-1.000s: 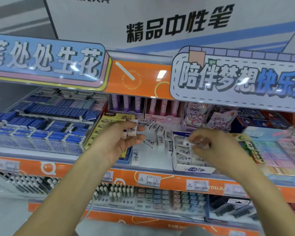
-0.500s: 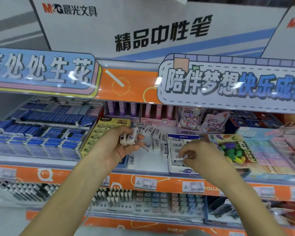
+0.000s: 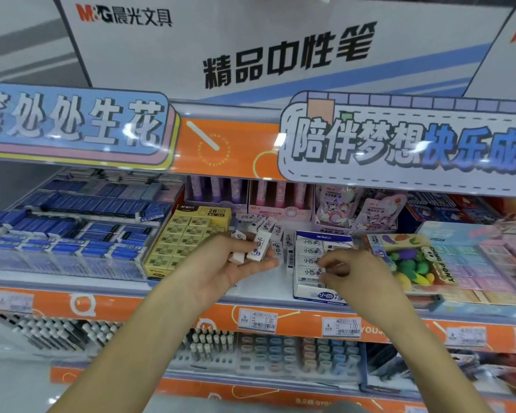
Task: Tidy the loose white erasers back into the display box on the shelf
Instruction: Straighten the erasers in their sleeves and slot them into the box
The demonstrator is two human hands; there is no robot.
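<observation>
Stationery shelves fill the view under big printed banners, with orange price strips along each shelf edge (image 3: 295, 311). At the middle shelf, the left hand (image 3: 221, 269) is turned palm up and curled around a small bunch of white erasers (image 3: 258, 248), which stand on end between thumb and fingers. The right hand (image 3: 352, 275) is just beside it, knuckles toward the camera, fingertips pinched together over the front rows of the display box (image 3: 316, 293); whether they grip an eraser cannot be told, as the fingers hide the spot. That white and blue box sits directly under the right hand and holds rows of wrapped white erasers lying flat. Between the two hands and just beyond the left fingertips, loose erasers (image 3: 276, 231) lie and stand scattered on the bare white shelf, some propped against the box's near side. Outward past the left hand is a yellow box of 2B erasers (image 3: 188, 239), and further that way rows of blue-sleeved erasers (image 3: 72, 234). Beyond the right hand sits a tray of colourful shaped erasers (image 3: 411, 263), with pastel packs further out. Below both wrists, the lower shelf holds racks of pens (image 3: 209, 347).
</observation>
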